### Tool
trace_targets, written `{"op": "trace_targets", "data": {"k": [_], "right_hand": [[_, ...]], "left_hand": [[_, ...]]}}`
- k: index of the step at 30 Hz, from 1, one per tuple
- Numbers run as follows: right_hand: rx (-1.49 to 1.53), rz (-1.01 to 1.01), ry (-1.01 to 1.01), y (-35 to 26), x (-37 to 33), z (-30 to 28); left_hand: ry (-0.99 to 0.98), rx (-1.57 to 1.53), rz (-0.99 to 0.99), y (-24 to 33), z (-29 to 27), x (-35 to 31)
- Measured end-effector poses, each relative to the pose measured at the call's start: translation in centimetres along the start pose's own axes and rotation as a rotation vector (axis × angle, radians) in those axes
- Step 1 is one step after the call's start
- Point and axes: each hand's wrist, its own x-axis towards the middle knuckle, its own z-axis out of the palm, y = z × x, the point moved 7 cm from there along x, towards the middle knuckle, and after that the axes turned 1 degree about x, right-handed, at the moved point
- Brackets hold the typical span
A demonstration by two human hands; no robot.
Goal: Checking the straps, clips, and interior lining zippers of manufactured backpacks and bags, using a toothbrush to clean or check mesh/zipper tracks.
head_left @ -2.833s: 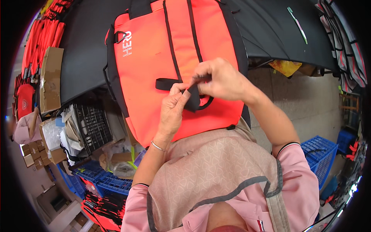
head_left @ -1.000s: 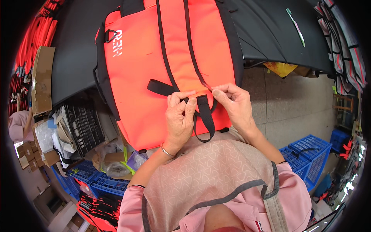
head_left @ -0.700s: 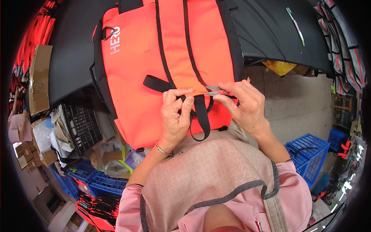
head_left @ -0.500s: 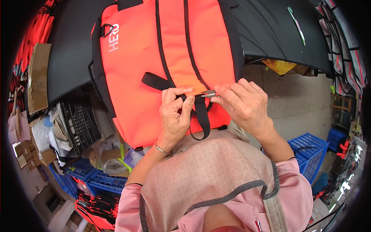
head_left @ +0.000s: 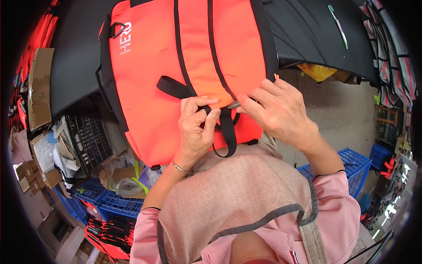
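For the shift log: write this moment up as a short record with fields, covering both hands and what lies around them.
Left hand: pinches the black strap on the orange bag.
Right hand: fingertips at a small metal tool, only partly visible, against the same strap.
Bag: lies on a black table, its lower edge over the table's rim toward the person.
Strap: hangs in a loop below the hands.
Left of bag: black crate, cardboard.
Below: blue crates.

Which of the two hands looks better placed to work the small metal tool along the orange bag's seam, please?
Probably the right hand: its fingertips pinch the small metal tool against the orange fabric bag. The left hand is busy gripping the black webbing strap.
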Motion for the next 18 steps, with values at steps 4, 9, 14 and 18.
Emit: {"op": "trace_targets", "data": {"k": [4, 9, 14, 18], "right_hand": [[0.109, -0.009, -0.039, 0.6, 0.5, 0.5], [0.276, 0.153, -0.012, 2.5, -0.1, 1.1], [0.334, 0.207, -0.001, 3.0, 0.0, 0.9], [0.302, 0.128, -0.004, 2.6, 0.1, 1.0]], "left_hand": [[-0.024, 0.008, 0.015, 0.0, -0.1, -0.2], [-0.032, 0.002, 0.004, -0.2, -0.2, -0.2], [-0.035, 0.006, -0.012, -0.5, -0.1, -0.1], [-0.020, -0.036, -0.035, -0.5, -0.3, 0.0]]}}
